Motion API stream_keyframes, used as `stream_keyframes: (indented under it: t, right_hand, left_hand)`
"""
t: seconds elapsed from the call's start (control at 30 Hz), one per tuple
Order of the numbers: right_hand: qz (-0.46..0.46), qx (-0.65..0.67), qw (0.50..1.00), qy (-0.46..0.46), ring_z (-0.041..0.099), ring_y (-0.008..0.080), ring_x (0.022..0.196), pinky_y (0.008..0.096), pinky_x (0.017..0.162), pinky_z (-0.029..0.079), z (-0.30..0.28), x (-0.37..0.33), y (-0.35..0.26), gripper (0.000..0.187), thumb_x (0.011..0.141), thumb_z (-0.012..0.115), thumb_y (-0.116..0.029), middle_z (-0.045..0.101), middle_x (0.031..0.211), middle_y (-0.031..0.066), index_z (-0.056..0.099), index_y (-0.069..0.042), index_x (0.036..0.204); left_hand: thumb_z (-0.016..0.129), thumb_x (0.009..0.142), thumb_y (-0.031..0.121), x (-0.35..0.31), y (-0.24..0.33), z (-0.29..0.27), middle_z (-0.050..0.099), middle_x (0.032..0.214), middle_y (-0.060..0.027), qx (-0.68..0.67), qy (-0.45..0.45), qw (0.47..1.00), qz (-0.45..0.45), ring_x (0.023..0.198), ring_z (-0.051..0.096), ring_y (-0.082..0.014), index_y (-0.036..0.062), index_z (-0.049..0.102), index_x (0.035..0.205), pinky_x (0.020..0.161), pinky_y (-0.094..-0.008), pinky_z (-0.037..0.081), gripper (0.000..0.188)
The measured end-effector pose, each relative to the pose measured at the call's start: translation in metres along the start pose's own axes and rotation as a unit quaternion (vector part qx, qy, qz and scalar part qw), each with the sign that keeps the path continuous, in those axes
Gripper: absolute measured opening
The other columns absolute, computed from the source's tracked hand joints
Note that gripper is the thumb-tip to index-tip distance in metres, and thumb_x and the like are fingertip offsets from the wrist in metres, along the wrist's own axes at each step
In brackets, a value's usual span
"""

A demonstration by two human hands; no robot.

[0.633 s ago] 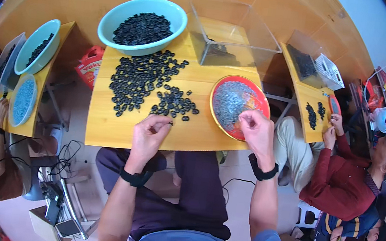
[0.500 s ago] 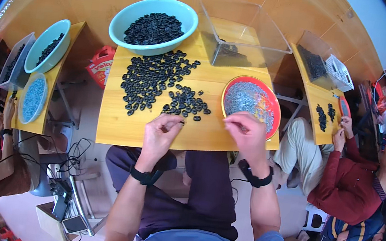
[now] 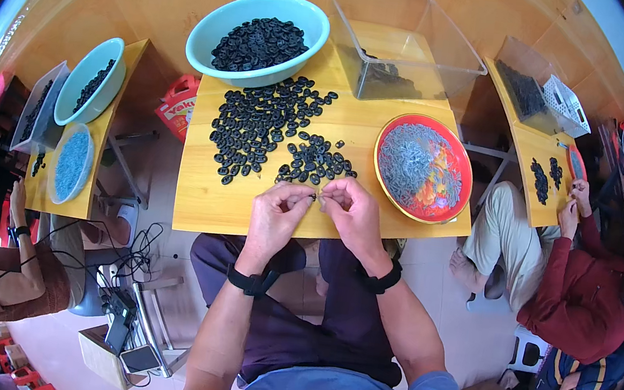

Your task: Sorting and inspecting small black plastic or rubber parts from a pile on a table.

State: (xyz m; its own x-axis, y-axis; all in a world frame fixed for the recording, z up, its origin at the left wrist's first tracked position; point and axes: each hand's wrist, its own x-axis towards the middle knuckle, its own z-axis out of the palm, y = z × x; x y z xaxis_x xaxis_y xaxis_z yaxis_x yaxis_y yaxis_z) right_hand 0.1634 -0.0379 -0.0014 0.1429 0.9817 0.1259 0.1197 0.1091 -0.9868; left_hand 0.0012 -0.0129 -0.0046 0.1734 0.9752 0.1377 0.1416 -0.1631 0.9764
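Close above the front part of the yellow table, my left hand (image 3: 276, 217) pinches a small black oval plastic piece (image 3: 313, 197) between thumb and fingertips. My right hand (image 3: 354, 213) meets it there, thumb and fingers pressed together; whatever lies between them is too small to make out. Just beyond both hands is a small cluster of black oval pieces (image 3: 315, 159), with a larger spread of the same pieces (image 3: 252, 127) behind it. Right of my right hand stands a red-rimmed plate (image 3: 463, 184) heaped with tiny grey metal pieces (image 3: 412, 159), perhaps screws or pins.
A light-blue basin (image 3: 198, 44) of black pieces and a clear plastic bin (image 3: 410, 90) stand at the table's back (image 3: 216, 210). Co-workers sit at a left table (image 3: 104, 162) and a right table (image 3: 523, 155). Tangled cables (image 3: 124, 262) lie at lower left.
My right hand has moved left from beside the red-rimmed plate to my left hand; their fingertips now nearly touch at the small black piece. The view has shifted slightly.
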Motion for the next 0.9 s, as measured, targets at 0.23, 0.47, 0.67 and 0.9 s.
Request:
stream_keyframes:
  t: [0.23, 0.47, 0.67, 0.9]
  right_hand:
    - [0.005, -0.01, 1.0, -0.016, 0.061, 0.0052, 0.075, 0.0206, 0.067, 0.048, -0.002, 0.0, -0.001, 0.014, 0.085, 0.067, 0.004, 0.067, 0.084, 0.0017, 0.062, 0.0, 0.097]
    - [0.016, 0.001, 0.999, -0.033, 0.065, 0.0089, 0.076, 0.024, 0.069, 0.053, -0.006, 0.001, 0.003, 0.01, 0.087, 0.067, 0.003, 0.067, 0.085, 0.0053, 0.061, 0.002, 0.096]
    - [0.022, 0.051, 0.998, -0.03, 0.069, 0.0117, 0.076, 0.0258, 0.069, 0.055, -0.005, 0.001, 0.001, 0.01, 0.086, 0.067, 0.004, 0.071, 0.083, 0.0089, 0.064, 0.004, 0.096]
    - [0.017, 0.028, 0.998, -0.048, 0.067, 0.0095, 0.071, 0.0238, 0.064, 0.053, -0.012, -0.001, 0.002, 0.012, 0.088, 0.068, 0.0, 0.072, 0.083, 0.0073, 0.067, 0.004, 0.099]
  left_hand:
    - [0.072, 0.085, 0.001, 0.0, 0.005, 0.0, 0.06, 0.073, -0.0024, 0.023, -0.002, 1.0, 0.013, 0.059, 0.048, -0.0069, -0.0002, 0.074, 0.098, 0.056, -0.0235, 0.042, 0.013]
    - [0.073, 0.087, 0.004, 0.0, 0.011, -0.002, 0.065, 0.077, -0.0009, 0.061, -0.032, 0.998, -0.007, 0.066, 0.055, -0.0047, -0.0012, 0.073, 0.099, 0.062, -0.0219, 0.046, 0.013]
    - [0.072, 0.089, 0.005, -0.001, 0.006, -0.001, 0.07, 0.08, -0.0007, 0.012, -0.03, 0.998, -0.056, 0.07, 0.059, -0.0033, -0.0024, 0.073, 0.102, 0.064, -0.0203, 0.048, 0.015]
    - [0.073, 0.088, 0.006, -0.001, 0.004, -0.001, 0.07, 0.077, -0.0029, -0.031, -0.014, 0.998, -0.06, 0.066, 0.058, -0.004, -0.0009, 0.074, 0.102, 0.061, -0.0224, 0.048, 0.016]
